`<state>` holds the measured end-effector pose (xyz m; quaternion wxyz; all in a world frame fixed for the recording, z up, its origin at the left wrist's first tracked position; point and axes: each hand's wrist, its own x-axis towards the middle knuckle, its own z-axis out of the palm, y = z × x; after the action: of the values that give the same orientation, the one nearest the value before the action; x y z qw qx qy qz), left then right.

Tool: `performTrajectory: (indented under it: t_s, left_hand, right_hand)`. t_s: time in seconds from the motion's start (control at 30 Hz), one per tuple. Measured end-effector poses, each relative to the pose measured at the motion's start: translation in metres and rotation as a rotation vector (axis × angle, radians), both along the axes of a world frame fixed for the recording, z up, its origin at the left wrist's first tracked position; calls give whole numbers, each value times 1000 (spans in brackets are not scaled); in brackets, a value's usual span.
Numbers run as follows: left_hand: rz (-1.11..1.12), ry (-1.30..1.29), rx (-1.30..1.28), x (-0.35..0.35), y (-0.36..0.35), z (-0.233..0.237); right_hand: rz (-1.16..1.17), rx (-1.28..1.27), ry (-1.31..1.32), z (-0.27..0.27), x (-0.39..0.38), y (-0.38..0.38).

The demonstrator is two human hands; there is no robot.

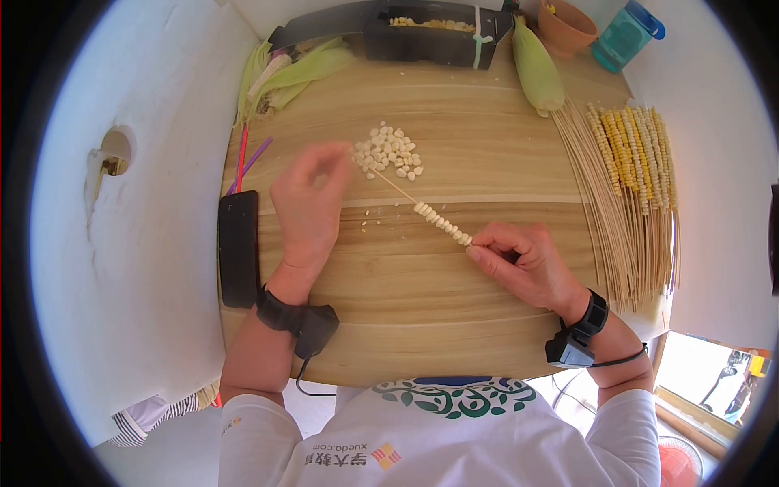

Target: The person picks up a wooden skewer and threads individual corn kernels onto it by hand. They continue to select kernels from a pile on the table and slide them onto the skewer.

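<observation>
My right hand (523,261) pinches a thin wooden skewer (393,187) close to a row of pale corn kernels (442,223) threaded along it. The skewer's bare end points up and left, to the near edge of a heap of loose corn kernels (391,150). At the left side of that heap is my left hand (312,199), slightly blurred. Its thumb and finger meet in a pinch; whatever sits between the tips is too small to make out.
Finished kernel skewers (633,158) lie at the right beside many bare sticks (600,211). A husked corn cob (537,69), clay pot (566,28), teal cup (625,39) and black box (430,36) stand behind. Husks (300,73) and a black case (239,250) are left.
</observation>
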<state>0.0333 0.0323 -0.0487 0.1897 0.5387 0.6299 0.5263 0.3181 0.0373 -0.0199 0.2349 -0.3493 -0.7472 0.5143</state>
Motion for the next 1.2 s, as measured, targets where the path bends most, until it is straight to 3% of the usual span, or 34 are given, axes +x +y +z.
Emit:
performTrajectory:
  t_s: [0.93,1.2]
  left_hand:
    - [-52,-219,-48,7,1,2]
    - [-32,-170,-48,6,1,2]
  right_hand:
    - [0,-15,16,2,0,1]
    - [-7,-14,13,0,0,0]
